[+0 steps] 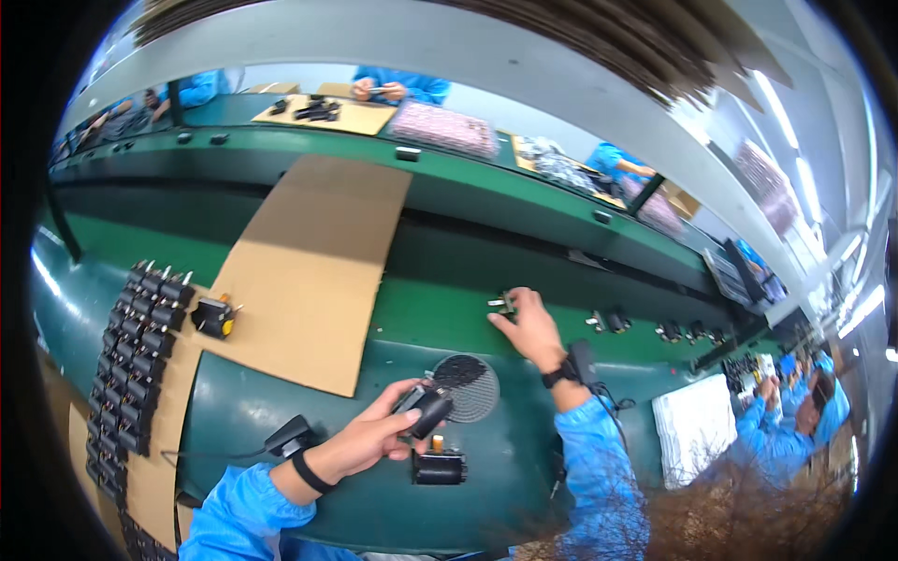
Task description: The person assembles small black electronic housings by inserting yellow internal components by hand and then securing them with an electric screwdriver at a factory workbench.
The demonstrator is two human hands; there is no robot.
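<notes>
Sleeves of blue cloth enter from the lower edge, both wrists strapped with dark bands. Left hand (pixel 369 435) sits nearest, low over the dark green table (pixel 243 411); its grip is closed around a small black handheld device (pixel 426 409), fingers wrapped under it, thumb on top. Just below that device, a black boxy part (pixel 440 467) with an orange tip rests on the table, apart from the hand. Just beyond the device, a round black mesh disc (pixel 468 385) lies flat on the table, its near edge overlapped by the device in view.

Right hand (pixel 531 327) is stretched farther out, to the brighter green strip of the table. Its fingertips pinch a small black component (pixel 503 304) with metal pins; grip closed on it, the part at or just above the green surface, cannot tell which. More small dark components (pixel 613 322) sit spaced along the same strip to the right, well apart from the hand.

At left, rows of black parts (pixel 131 365) stand packed on a cardboard strip. One yellow-and-black part (pixel 215 316) sits alone just beside them, at the near left corner of a large cardboard sheet (pixel 313 262) that runs away from the person.

Far side: a raised green ledge, then another table with cardboard trays and people in blue sleeves working. Another person in blue works at lower right.
</notes>
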